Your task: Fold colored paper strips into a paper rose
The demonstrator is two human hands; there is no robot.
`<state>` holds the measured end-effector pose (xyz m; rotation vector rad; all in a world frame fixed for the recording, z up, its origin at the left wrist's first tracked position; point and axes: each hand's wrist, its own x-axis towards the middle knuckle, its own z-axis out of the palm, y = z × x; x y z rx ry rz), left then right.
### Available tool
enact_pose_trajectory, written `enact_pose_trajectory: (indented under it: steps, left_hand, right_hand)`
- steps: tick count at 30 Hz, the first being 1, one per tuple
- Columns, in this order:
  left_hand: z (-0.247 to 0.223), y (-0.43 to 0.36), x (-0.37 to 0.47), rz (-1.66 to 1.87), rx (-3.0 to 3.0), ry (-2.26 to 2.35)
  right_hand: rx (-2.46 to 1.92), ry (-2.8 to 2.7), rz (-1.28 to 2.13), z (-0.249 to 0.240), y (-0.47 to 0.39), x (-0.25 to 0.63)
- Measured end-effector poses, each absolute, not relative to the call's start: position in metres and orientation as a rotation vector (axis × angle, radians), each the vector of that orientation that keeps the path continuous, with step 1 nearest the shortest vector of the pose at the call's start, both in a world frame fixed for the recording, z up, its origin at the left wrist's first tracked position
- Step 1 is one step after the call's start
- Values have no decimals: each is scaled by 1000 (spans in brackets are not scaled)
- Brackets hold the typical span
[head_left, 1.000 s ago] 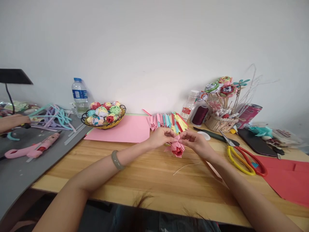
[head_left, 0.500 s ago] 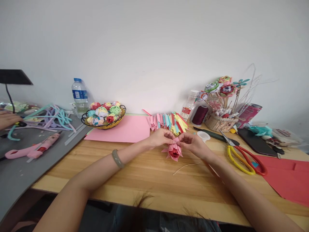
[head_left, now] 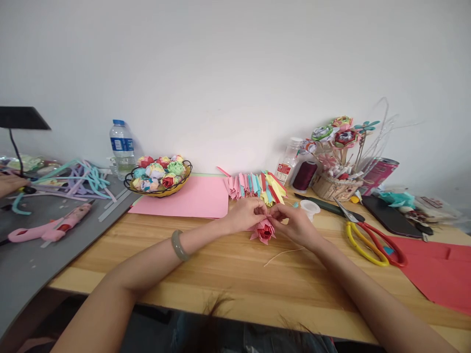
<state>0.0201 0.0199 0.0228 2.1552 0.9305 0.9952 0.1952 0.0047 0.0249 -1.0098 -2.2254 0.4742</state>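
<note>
A pink paper flower with a red centre (head_left: 265,230) is held just over the wooden table (head_left: 221,264), its open face tilted toward me. My left hand (head_left: 247,214) pinches the flower's back edge from the left. From the right, my right hand (head_left: 292,221) closes its thumb and fingers on the same edge; the fingertips of both hands nearly meet. Parts of the petals are hidden behind the fingers. Below the flower lies a thin pale string (head_left: 281,254). Behind my hands stands a row of folded paper pieces (head_left: 250,185) in pink, blue and yellow.
Right of me lie scissors (head_left: 362,235), a small white cup (head_left: 310,208), a thread spool (head_left: 304,176), a phone (head_left: 390,215) and red paper (head_left: 437,269). Leftward are a basket of paper flowers (head_left: 162,192), pink paper (head_left: 198,198), a glue gun (head_left: 51,226) and another person's hand (head_left: 11,184).
Both hands have shifted slightly, with the fingertips closer together on the flower. The flower has turned a little and moved slightly left.
</note>
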Motion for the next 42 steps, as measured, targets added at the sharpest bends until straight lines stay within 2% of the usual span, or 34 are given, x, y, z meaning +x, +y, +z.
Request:
enact_pose_trajectory:
  steps: [7, 14, 19, 25, 29, 36, 42]
  left_hand:
    - [23, 17, 20, 1022, 2372, 933]
    - [24, 27, 19, 975, 1530, 867]
    - [25, 24, 21, 662, 1413, 693]
    - [22, 18, 28, 654, 1602, 639]
    - [25, 15, 27, 850, 1890, 898]
    - [24, 7, 26, 845, 2384, 1298]
    - [25, 5, 29, 806, 2332, 1357]
  right_hand:
    - [-1021, -2277, 150, 23, 4, 198]
    - [-1049, -2213, -205, 18, 6, 204]
    - [-1024, -2143, -214, 15, 7, 208]
    - [-846, -2041, -151, 23, 5, 204]
    - [-960, -1899, 68, 33, -1, 199]
    - [-1140, -1787, 936, 47, -7, 191]
    - [-1098, -1796, 1086, 54, -14, 187]
